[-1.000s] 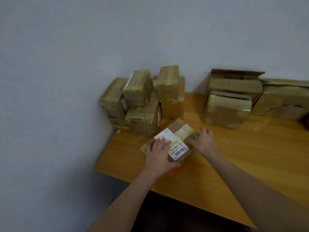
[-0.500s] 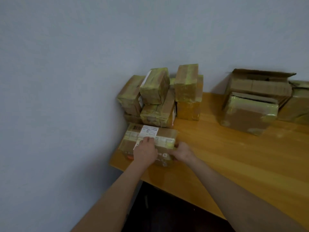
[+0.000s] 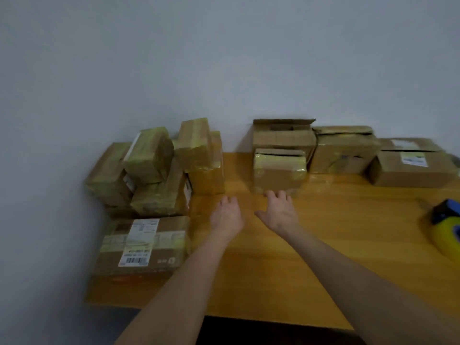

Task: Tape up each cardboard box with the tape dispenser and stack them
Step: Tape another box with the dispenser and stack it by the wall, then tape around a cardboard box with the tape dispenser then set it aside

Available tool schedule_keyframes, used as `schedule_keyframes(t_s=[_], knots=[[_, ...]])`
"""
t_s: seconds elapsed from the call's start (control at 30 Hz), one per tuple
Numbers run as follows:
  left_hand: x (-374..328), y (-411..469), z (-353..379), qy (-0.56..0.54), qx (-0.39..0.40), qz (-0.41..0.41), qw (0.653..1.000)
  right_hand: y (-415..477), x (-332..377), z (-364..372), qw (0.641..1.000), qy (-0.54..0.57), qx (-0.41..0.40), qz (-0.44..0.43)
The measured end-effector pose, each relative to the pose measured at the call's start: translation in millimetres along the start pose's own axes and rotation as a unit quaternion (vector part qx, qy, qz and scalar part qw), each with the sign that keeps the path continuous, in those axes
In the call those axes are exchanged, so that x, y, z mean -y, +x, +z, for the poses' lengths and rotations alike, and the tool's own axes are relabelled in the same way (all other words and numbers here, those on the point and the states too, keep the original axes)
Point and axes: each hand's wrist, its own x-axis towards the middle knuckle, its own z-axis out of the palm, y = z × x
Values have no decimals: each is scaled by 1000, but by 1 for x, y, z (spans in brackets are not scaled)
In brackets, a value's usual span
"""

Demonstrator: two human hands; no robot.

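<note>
Your left grip (image 3: 226,217) and right grip (image 3: 280,212) extend over the yellow wooden surface (image 3: 323,240), fingers loose, holding nothing. A white-labelled, taped brown cardboard box (image 3: 144,245) lies left of them.

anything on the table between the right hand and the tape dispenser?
No. In the head view, only bare tabletop lies between the right hand and the tape dispenser.
</note>
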Motion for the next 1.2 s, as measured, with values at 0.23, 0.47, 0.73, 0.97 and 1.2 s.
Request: schedule_keyframes(t_s=[0.23,0.47,0.73,0.97,1.2], knots=[[-132,20,15,19,-18,66,997,19,-112,-62,999,2,-35,25],[-273,30,56,-11,2,30,999,36,-246,-121,999,5,-30,25],[-380,58,72,-77,2,42,996,71,-335,-171,998,31,-14,44],[-389,120,64,-177,-40,-11,983,132,-348,-184,992,108,-15,63],[-353,181,47,-344,-92,-160,920,205,-340,-183,980,180,-18,85]])
